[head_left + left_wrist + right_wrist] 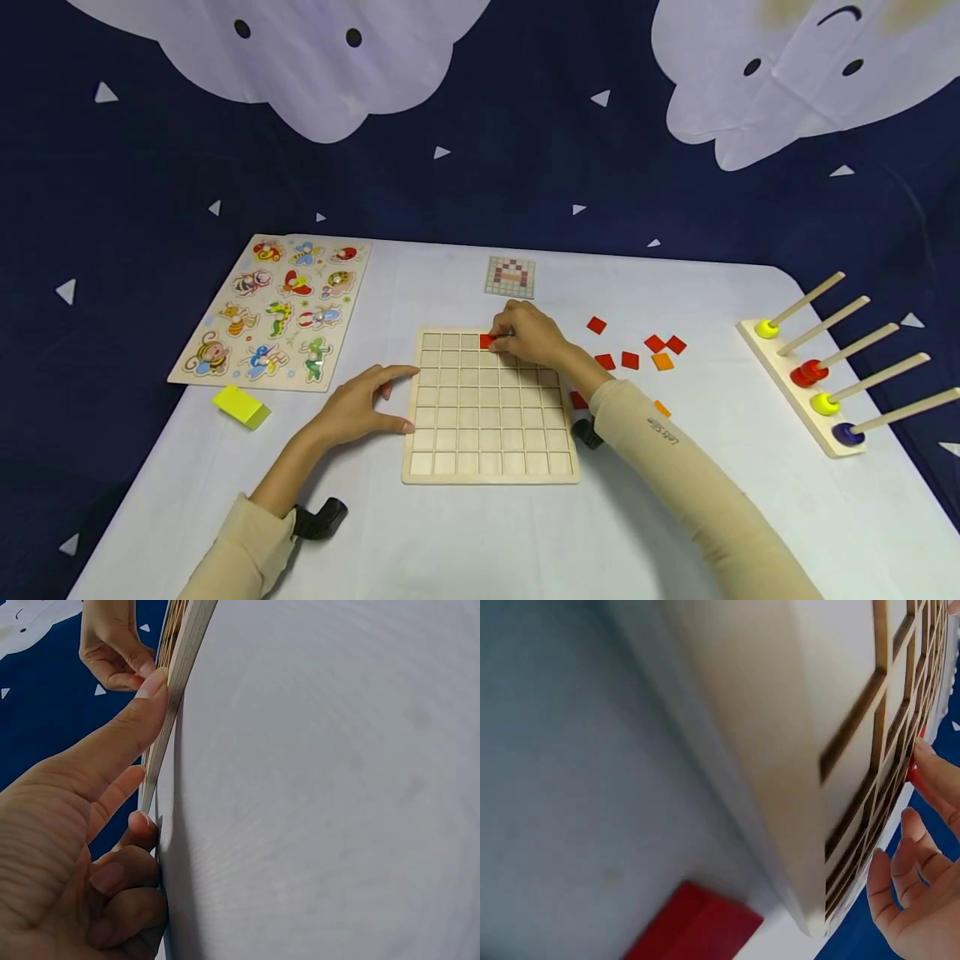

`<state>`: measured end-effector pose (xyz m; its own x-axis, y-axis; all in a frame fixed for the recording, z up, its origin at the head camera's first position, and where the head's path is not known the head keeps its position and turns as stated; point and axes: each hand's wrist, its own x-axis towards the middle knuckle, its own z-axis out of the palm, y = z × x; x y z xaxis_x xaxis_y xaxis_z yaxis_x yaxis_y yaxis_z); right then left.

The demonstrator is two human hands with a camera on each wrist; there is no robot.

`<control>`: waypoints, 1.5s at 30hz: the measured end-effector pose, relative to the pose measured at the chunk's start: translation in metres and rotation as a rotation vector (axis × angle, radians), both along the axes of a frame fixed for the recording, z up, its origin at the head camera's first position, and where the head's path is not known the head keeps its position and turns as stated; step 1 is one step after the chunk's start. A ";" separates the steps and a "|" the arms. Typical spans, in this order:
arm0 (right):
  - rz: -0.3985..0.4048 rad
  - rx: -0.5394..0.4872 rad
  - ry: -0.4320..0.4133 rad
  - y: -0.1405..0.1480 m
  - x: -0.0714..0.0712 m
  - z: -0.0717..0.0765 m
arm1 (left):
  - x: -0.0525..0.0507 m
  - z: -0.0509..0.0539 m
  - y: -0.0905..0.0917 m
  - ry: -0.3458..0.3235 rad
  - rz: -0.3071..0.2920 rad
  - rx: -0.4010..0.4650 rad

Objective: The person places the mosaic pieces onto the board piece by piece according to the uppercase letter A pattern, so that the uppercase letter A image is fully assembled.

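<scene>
board (491, 418) in all 3 views

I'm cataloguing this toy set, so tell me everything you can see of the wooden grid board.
The grid board is pale, smooth-looking wood, squarish and thin, with a plain border and narrow raised strips dividing it into seven rows of seven cells. It lies flat on the white table. The left hand touches its left edge with finger and thumb; the right hand reaches over its far side, fingertips at a red tile in the far row, hiding some cells.
</scene>
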<state>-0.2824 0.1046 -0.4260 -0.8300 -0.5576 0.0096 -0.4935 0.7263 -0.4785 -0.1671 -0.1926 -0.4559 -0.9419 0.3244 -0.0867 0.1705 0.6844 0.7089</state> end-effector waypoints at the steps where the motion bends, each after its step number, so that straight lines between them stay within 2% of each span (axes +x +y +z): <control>1: -0.012 0.002 -0.010 -0.001 0.000 0.000 | 0.000 0.000 0.000 0.001 -0.001 0.000; 7: -0.022 0.028 -0.020 -0.003 0.003 0.004 | 0.000 0.000 0.000 0.001 0.004 -0.003; 14: -0.021 0.070 0.034 0.011 0.003 0.008 | 0.001 -0.002 -0.001 -0.007 0.006 0.006; 19: -0.084 0.060 0.042 0.037 0.001 0.012 | 0.002 -0.004 -0.004 -0.007 0.009 0.010; 26: -0.181 0.074 0.053 0.077 -0.003 0.006 | 0.002 -0.004 -0.006 -0.012 0.020 0.010; 35: -0.320 0.107 0.038 0.123 -0.004 0.008 | 0.002 -0.002 -0.004 0.001 0.010 0.004; 45: -0.371 0.139 0.023 0.143 -0.005 0.005 | 0.000 0.000 0.000 0.008 0.004 0.007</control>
<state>-0.2877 0.2478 -0.4214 -0.9759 -0.2167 -0.0242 -0.1942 0.9144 -0.3551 -0.1667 -0.1926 -0.4560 -0.9440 0.3209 -0.0767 0.1733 0.6801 0.7123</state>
